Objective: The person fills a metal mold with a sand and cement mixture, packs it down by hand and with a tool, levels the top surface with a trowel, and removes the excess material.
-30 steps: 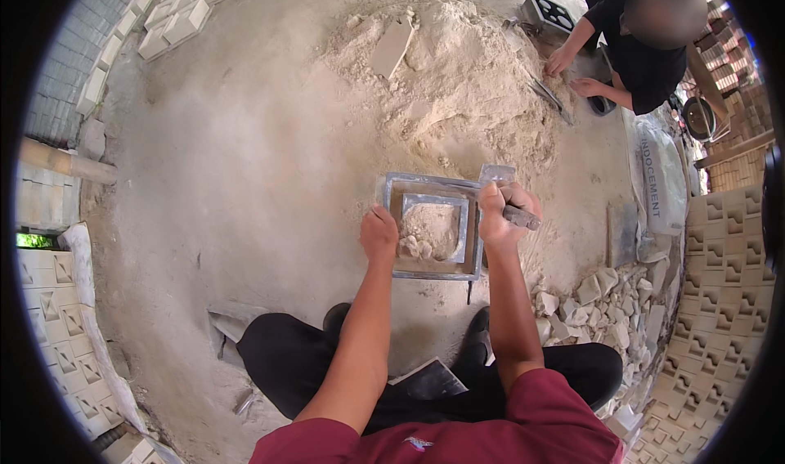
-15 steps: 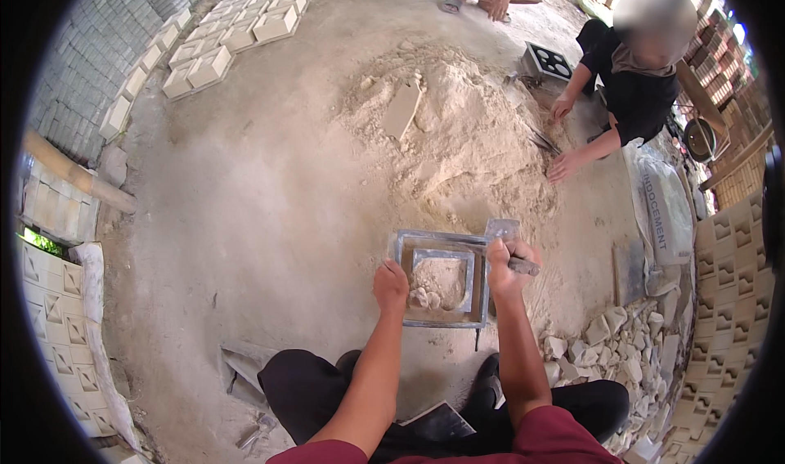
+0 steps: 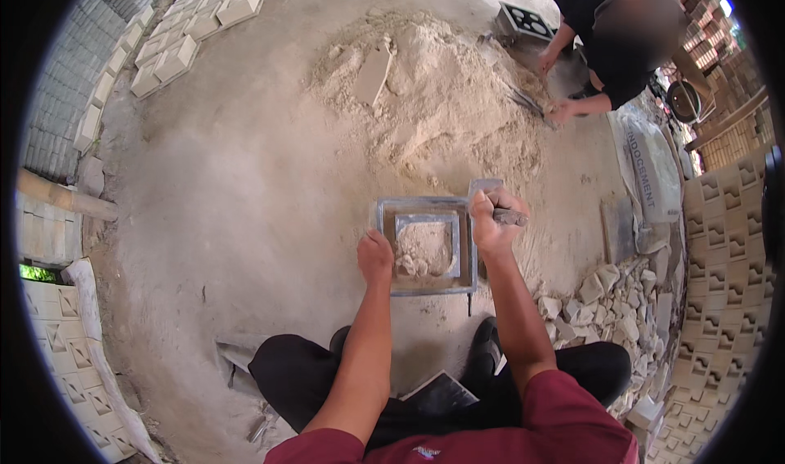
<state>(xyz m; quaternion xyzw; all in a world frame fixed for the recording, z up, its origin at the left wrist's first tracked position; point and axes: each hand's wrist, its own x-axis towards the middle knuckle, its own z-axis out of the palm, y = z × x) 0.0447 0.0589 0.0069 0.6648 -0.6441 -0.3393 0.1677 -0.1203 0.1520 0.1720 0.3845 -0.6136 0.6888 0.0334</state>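
Note:
On the ground in front of me lies a square grey metal mould [image 3: 429, 291], with a smaller square frame [image 3: 401, 219] inside it. Loose pale sandy mix and a few lumps [image 3: 425, 251] sit within the inner frame. My left hand [image 3: 375, 255] is closed on the mould's left side; its fingertips are mostly hidden. At the mould's right side, my right hand [image 3: 495, 227] grips a trowel by its dark handle [image 3: 510, 217]. The trowel's flat blade [image 3: 486, 185] shows beyond my knuckles, by the mould's far right corner.
A large heap of sandy mix [image 3: 458, 96] with a flat slab [image 3: 374, 76] on it lies ahead. A co-worker [image 3: 621, 47] crouches far right beside a block mould [image 3: 525, 22]. Broken rubble [image 3: 613, 300] is near right; a sack [image 3: 650, 170] lies beyond it. Blocks [image 3: 200, 22] stand far left.
The whole scene has shifted up and slightly left in view. My hands keep their places on the mould and trowel. The co-worker's nearer hand has moved to the tool by the heap.

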